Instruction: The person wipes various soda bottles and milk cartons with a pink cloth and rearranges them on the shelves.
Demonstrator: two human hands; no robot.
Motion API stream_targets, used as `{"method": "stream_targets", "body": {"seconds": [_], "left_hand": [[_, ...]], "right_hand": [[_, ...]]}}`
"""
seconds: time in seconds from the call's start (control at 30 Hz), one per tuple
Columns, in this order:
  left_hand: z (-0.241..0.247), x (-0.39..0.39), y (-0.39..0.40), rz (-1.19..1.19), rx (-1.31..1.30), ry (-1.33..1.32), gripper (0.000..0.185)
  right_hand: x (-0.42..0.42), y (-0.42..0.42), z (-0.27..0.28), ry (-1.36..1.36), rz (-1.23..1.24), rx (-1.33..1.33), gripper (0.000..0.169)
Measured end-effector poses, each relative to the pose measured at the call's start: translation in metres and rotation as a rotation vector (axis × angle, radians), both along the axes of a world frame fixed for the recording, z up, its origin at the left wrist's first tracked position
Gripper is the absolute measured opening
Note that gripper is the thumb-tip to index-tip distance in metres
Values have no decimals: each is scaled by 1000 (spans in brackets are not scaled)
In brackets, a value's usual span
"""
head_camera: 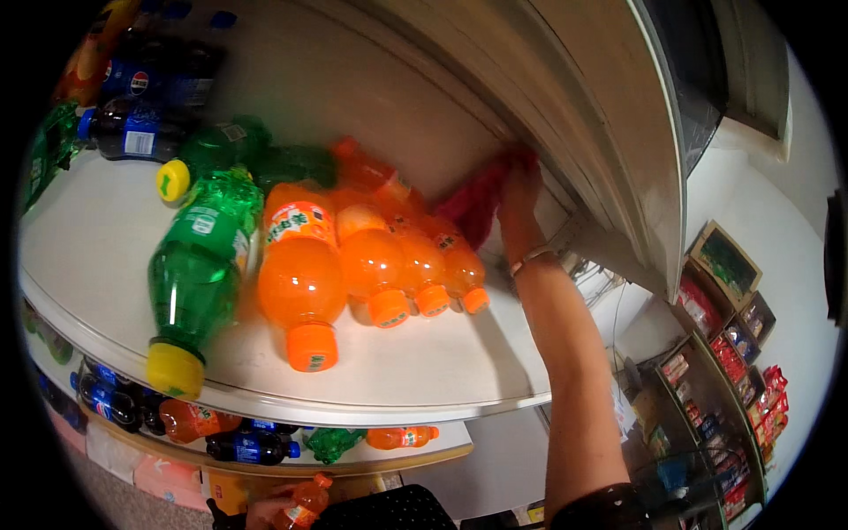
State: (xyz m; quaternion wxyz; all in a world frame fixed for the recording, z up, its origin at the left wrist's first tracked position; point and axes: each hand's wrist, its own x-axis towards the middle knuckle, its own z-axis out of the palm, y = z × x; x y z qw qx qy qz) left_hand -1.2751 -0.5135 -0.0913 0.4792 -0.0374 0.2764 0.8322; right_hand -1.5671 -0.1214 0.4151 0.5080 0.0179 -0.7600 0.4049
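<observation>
My right hand (520, 189) reaches up to the back of a white shelf (437, 358) and grips a dark pink cloth (474, 199) near the back panel. Left of the cloth, several bottles of orange soda (301, 278) lie with their orange caps towards the front. A green soda bottle (192, 278) with a yellow cap lies beside them, and further green bottles lie behind it. Low in the picture, my left hand (265, 510) holds a small orange soda bottle (305, 500), partly cut off by the lower rim.
Dark cola bottles (136, 129) lie and stand at the shelf's left. A lower shelf (457, 444) holds more cola, orange and green bottles. A curved panel (596, 132) rises above my right arm. Racks of packaged snacks (715, 411) stand at the right, and cartons (165, 477) below left.
</observation>
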Motion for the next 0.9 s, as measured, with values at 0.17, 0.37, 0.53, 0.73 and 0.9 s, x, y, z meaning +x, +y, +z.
{"method": "stream_targets", "body": {"seconds": [0.17, 0.37, 0.53, 0.73, 0.9], "left_hand": [[-4, -2, -5, 47, 7, -12, 40], [-2, -7, 0, 7, 25, -1, 37], [4, -7, 5, 18, 26, -4, 35], [12, -1, 18, -12, 40, -34, 32], [26, 10, 21, 8, 20, -81, 30]], "right_hand": [[-10, -211, 8, 102, 348, 729, 34], [-20, -303, 4, 165, 157, 1266, 32], [-9, -229, 6, 285, -211, 1418, 31], [33, -49, 21, 74, -545, 1225, 32], [50, -5, 10, 154, -234, 861, 40]]}}
